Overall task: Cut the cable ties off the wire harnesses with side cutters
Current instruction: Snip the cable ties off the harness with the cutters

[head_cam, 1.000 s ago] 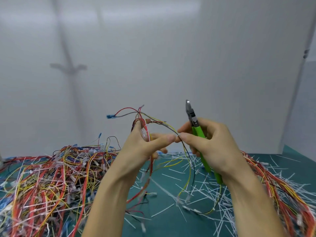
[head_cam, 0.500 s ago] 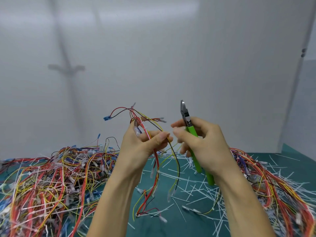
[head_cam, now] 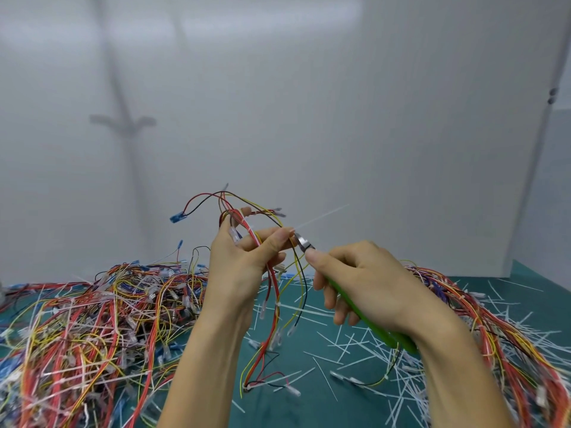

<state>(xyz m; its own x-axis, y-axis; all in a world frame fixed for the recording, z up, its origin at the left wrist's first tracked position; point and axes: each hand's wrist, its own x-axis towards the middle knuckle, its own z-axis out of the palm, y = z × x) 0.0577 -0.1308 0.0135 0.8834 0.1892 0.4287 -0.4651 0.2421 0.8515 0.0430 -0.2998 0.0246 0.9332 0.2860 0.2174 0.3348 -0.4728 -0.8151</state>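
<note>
a large tangled pile of red, yellow and blue wire harnesses (head_cam: 92,319) covers the left side of the teal counter (head_cam: 309,403). just right of it, the left hand (head_cam: 244,267) is raised above the counter, its thumb and fingers pinched on a small loose harness of red, yellow and black wires (head_cam: 273,291) that arches above the hand and hangs down to the counter. a thin white cable tie (head_cam: 321,216) sticks out up and to the right from the pinch. the metal tip of the green-handled side cutters (head_cam: 389,338) meets the harness at the left fingertips; whether the blades are closed is unclear. the right hand (head_cam: 370,282) is curled around the green handles, forefinger stretched along the head. cut white cable tie pieces (head_cam: 355,350) litter the counter below. a second heap of red and yellow harnesses (head_cam: 494,319) lies at far right.
</note>
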